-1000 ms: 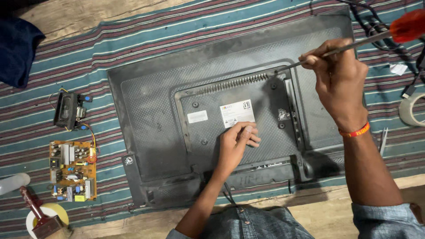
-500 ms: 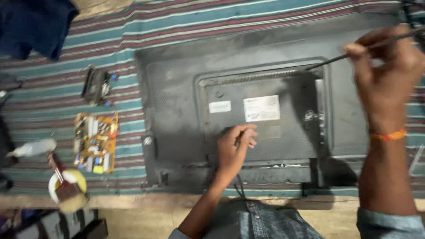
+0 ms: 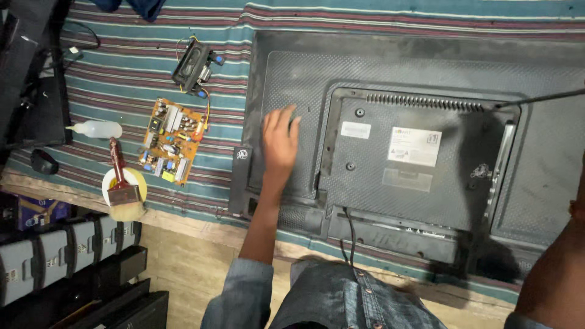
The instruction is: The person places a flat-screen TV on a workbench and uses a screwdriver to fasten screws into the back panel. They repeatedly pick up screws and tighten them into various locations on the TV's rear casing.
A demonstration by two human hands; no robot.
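While my left hand (image 3: 279, 143) lies flat on the television back cover (image 3: 420, 152), its fingers (image 3: 286, 116) are spread and released, gripping nothing; the palm presses on the dimpled plastic near the left edge, which I judge steadies the set. My right hand is out of view: only the forearm (image 3: 548, 280) shows at the lower right corner, so I cannot tell whether those fingers are clenched or loose. A thin dark screwdriver shaft (image 3: 539, 99) comes in from the right edge, its tip meeting the top right corner of the raised centre panel (image 3: 420, 164), just beside the row of vent slots (image 3: 420, 101).

That cover lies face down on a striped cloth (image 3: 122, 79), probably so the screen side rests on something soft. A black cable (image 3: 349, 234) runs from its lower edge toward my denim-clad knee (image 3: 341, 298).

Further left on the cloth, well apart from the set, lie an orange circuit board (image 3: 169, 141), a small black speaker (image 3: 190, 66) with wires, a white squeeze bottle (image 3: 97, 128) and a brush (image 3: 122, 186) resting across a roll of tape (image 3: 113, 180). They sit within reach yet clear of the work. Dark boxes (image 3: 67, 256) stand on the floor below.
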